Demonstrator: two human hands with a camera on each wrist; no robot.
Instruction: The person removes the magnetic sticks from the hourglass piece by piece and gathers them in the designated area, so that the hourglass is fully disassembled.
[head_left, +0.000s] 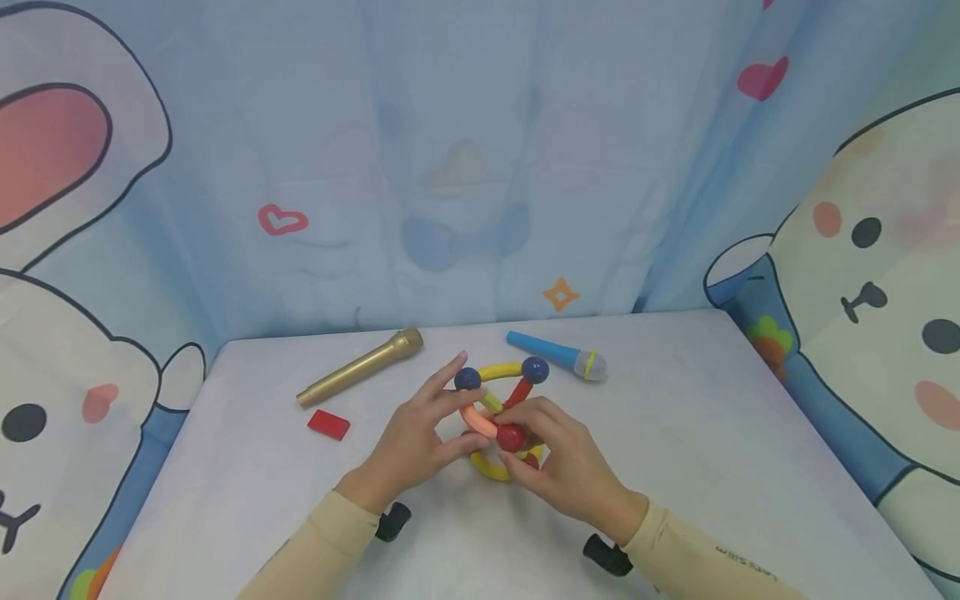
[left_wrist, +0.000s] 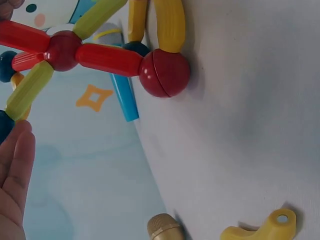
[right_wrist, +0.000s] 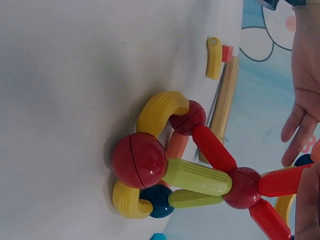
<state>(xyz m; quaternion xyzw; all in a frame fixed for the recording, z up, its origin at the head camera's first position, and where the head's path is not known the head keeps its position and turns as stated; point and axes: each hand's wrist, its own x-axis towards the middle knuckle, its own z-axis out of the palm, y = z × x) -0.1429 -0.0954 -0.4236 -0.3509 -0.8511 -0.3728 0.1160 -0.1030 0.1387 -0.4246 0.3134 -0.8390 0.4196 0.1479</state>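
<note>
Both hands are at a toy frame of coloured rods and balls, standing on curved yellow rods (head_left: 491,468). My right hand (head_left: 570,458) pinches a red ball (head_left: 512,438) at its upper front, which meets an orange curved rod (head_left: 477,422). My left hand (head_left: 416,437) has its fingers extended beside a blue ball (head_left: 468,378) and the orange rod. In the left wrist view, straight fingers (left_wrist: 22,165) are right at a blue ball (left_wrist: 5,125). A central red ball (right_wrist: 241,187) joins red and green rods. The right fingertips partly hide a red rod (right_wrist: 280,181).
A gold microphone (head_left: 360,368) and a red block (head_left: 328,424) lie left of the frame. Behind it, to the right, is a blue microphone (head_left: 558,354). A loose yellow piece (left_wrist: 265,227) lies on the white table (head_left: 712,433). A printed curtain (head_left: 465,125) hangs behind.
</note>
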